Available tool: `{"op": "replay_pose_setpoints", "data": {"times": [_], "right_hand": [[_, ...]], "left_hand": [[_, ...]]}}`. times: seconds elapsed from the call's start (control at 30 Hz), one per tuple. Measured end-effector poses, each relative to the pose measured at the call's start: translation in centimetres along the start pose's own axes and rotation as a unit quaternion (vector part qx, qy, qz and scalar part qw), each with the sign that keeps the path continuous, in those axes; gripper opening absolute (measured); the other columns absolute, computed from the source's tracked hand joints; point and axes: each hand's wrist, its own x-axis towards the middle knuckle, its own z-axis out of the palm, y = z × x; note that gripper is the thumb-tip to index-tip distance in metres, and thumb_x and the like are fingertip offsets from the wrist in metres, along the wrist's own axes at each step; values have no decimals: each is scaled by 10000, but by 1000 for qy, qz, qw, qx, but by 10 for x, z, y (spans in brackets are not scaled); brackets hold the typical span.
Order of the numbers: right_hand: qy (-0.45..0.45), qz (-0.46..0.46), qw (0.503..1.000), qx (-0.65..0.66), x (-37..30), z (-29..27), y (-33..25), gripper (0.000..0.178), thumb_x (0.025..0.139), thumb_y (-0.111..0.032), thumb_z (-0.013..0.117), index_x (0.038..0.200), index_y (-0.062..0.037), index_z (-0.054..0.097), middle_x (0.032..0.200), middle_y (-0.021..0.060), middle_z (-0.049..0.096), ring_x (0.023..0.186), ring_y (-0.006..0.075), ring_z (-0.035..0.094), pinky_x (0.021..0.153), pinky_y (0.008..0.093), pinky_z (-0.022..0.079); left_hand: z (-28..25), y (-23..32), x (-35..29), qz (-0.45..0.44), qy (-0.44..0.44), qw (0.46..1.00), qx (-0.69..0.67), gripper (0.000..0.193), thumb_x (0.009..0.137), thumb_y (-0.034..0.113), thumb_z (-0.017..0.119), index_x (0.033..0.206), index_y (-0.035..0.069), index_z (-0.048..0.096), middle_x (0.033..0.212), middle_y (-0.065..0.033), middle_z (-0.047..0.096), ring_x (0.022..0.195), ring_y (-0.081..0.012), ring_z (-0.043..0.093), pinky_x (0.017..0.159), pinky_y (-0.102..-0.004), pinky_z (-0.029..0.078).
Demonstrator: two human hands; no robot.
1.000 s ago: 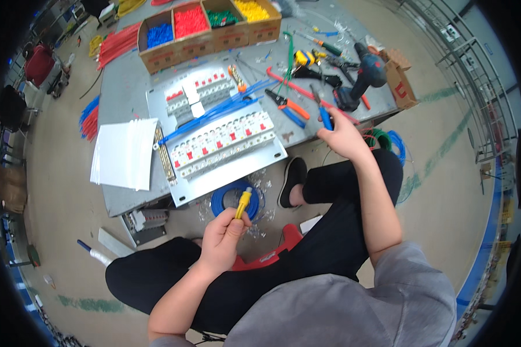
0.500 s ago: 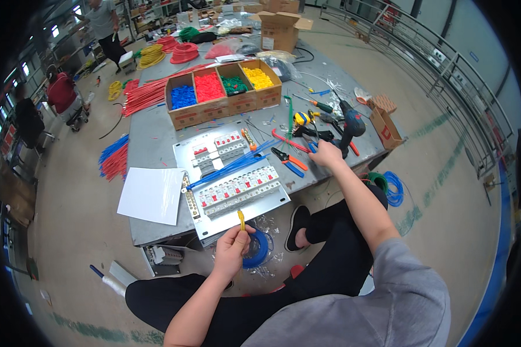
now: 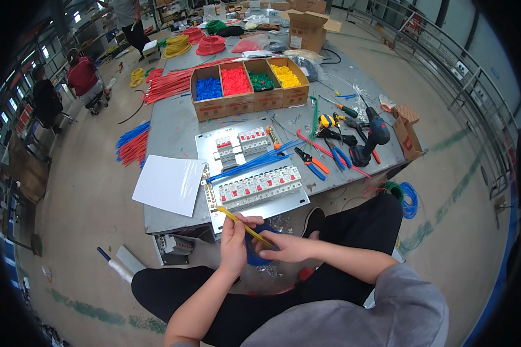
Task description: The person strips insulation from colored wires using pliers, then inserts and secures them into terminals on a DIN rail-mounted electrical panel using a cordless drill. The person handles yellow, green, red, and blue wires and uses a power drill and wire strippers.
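Note:
My left hand (image 3: 235, 247) pinches a yellow wire (image 3: 249, 230), perhaps several strands together, at the near edge of the metal panel (image 3: 295, 200). One end of the wire points up toward the brass terminal strip (image 3: 209, 188) on the panel's left side. The fingers of my right hand (image 3: 286, 247) close around the lower end, partly hiding it. Mounted on the panel are a long row of circuit breakers (image 3: 260, 186) and smaller groups of breakers behind it. Blue cable ties (image 3: 252, 164) lie across the panel between them.
A divided cardboard box (image 3: 250, 103) holds blue, red, green and yellow caps. To the right are orange-and-blue wire strippers (image 3: 312, 163), blue-handled pliers (image 3: 338, 155) and a cordless drill (image 3: 378, 130). A white sheet (image 3: 169, 184) lies left of the panel.
My right hand has let go of the blue-handled pliers, leaving them on the table, and come down-left to the yellow wire. The head view has shifted, moving the table rightward in the picture.

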Motion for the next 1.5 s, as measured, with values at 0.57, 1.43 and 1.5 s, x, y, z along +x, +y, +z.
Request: {"op": "replay_pose_setpoints", "data": {"times": [0.57,1.43,1.5], "right_hand": [[537,61,746,389,-25,-39,157,343,1125,-357,541,941,-70,581,542,-50,350,434,81,306,426,284,271],[333,49,744,578,-148,-3,49,356,1125,-252,474,786,-144,460,567,-63,287,474,94,286,543,296,287],[311,44,766,561,-162,-2,36,324,1136,-270,451,879,-100,550,568,-61,302,484,94,294,557,295,301]], "left_hand": [[-73,-90,-2,-154,357,908,-155,527,1044,461,554,1390,71,479,1293,-161,639,1161,-297,644,983,-433,509],[-59,-19,-130,-86,283,931,-213,239,1028,251,631,1110,27,651,1025,-142,764,910,-305,766,805,-452,645],[-59,-15,-144,-91,255,939,-214,244,1039,234,620,1128,9,656,1037,-158,772,907,-323,778,816,-453,645]]}}
